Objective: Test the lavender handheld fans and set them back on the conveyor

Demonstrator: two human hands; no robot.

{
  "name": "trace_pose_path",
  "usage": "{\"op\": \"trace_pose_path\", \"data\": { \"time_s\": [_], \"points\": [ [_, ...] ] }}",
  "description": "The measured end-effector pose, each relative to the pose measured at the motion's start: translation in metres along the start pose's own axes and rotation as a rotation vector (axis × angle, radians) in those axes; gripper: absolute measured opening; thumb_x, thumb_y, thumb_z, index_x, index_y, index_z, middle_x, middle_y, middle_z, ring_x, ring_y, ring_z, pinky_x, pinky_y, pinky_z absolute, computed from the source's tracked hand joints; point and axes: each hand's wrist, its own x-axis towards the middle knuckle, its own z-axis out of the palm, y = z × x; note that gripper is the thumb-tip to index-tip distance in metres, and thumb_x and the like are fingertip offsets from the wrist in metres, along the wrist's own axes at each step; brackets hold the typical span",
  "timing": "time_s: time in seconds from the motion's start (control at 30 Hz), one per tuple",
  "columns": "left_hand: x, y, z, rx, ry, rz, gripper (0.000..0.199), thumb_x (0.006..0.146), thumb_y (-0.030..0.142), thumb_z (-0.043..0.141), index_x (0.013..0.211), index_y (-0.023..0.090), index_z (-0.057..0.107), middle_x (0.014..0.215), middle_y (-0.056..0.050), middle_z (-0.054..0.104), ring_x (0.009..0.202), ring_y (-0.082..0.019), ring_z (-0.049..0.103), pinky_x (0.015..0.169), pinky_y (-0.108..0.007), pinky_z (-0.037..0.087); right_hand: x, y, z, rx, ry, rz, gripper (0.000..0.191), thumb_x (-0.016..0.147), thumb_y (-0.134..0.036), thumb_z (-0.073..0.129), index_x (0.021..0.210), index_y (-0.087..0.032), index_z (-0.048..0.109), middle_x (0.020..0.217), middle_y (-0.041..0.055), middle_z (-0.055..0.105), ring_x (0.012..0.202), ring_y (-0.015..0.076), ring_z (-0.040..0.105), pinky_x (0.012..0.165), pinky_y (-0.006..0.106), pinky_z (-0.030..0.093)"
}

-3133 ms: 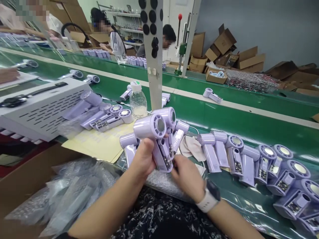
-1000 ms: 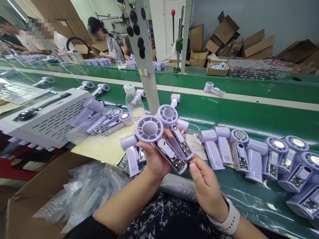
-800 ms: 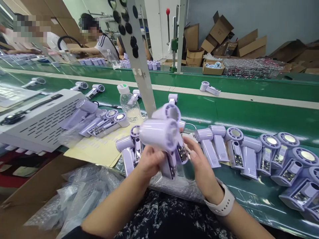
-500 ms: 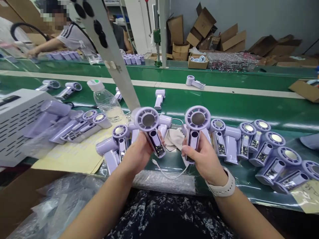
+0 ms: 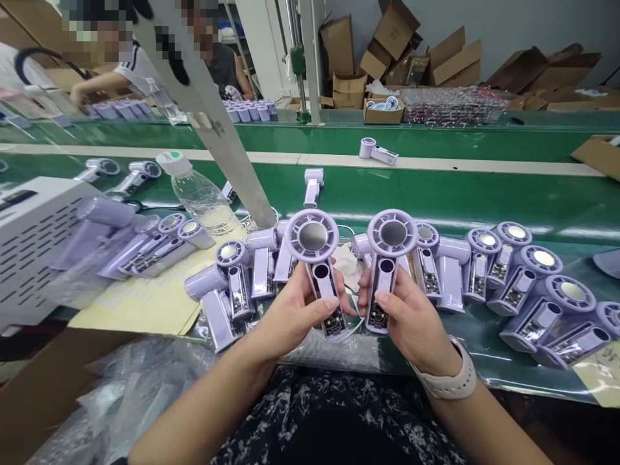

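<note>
Two lilac handheld fans are held upright side by side above the front of the bench, a small gap between them. My left hand (image 5: 303,310) is closed round the handle of the left fan (image 5: 312,237), thumb on its exposed circuit board. The right fan (image 5: 392,234) is in my right hand (image 5: 411,316), its thumb pressed on the handle's open face. Both round heads face me. Behind them, more fans (image 5: 450,278) stand in a row, and a white cable (image 5: 356,329) runs partly hidden behind my hands.
A water bottle (image 5: 198,194) and a white vented box (image 5: 33,252) stand at the left, by yellow paper (image 5: 159,303). A slanted metal post (image 5: 227,155) rises near the bottle. Fans lie on the green belt (image 5: 436,194). People sit across it.
Both fans have come closer to me and the left one has moved right, narrowing the gap. My left thumb now shows on the front of its handle. The view has shifted slightly.
</note>
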Motion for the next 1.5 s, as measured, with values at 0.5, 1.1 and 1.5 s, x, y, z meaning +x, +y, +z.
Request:
{"op": "trace_pose_path", "data": {
  "time_s": [0.5, 1.1, 1.5],
  "points": [
    [-0.002, 0.005, 0.004, -0.048, -0.014, -0.036, 0.043, 0.085, 0.03, 0.077, 0.117, 0.021, 0.05, 0.095, 0.001, 0.059, 0.075, -0.014, 0.066, 0.068, -0.03, 0.055, -0.004, -0.006, 0.006, 0.038, -0.014, 0.042, 0.022, 0.088, -0.036, 0.075, 0.104, -0.022, 0.066, 0.091, 0.0022, 0.064, 0.075, 0.0156, 0.061, 0.066, 0.029, 0.054],
    [0.009, 0.004, 0.0, 0.045, -0.003, -0.011, 0.033, 0.089, 0.039, 0.071, 0.108, 0.02, 0.052, 0.089, -0.001, 0.061, 0.074, -0.016, 0.063, 0.071, -0.032, 0.053, -0.001, -0.01, 0.011, 0.064, 0.044, 0.071, 0.02, 0.089, -0.039, 0.072, 0.098, -0.022, 0.067, 0.087, 0.0018, 0.063, 0.07, 0.0152, 0.06, 0.056, 0.026, 0.054],
    [0.009, 0.0, -0.001, 0.062, -0.028, -0.011, 0.032, 0.091, 0.034, 0.07, 0.113, 0.021, 0.052, 0.089, -0.001, 0.06, 0.072, -0.015, 0.063, 0.066, -0.03, 0.051, -0.004, -0.009, 0.011, 0.034, 0.054, 0.123, 0.016, 0.09, -0.043, 0.064, 0.088, -0.027, 0.063, 0.086, 0.0045, 0.063, 0.063, 0.0191, 0.057, 0.053, 0.036, 0.052]
  ]
}}
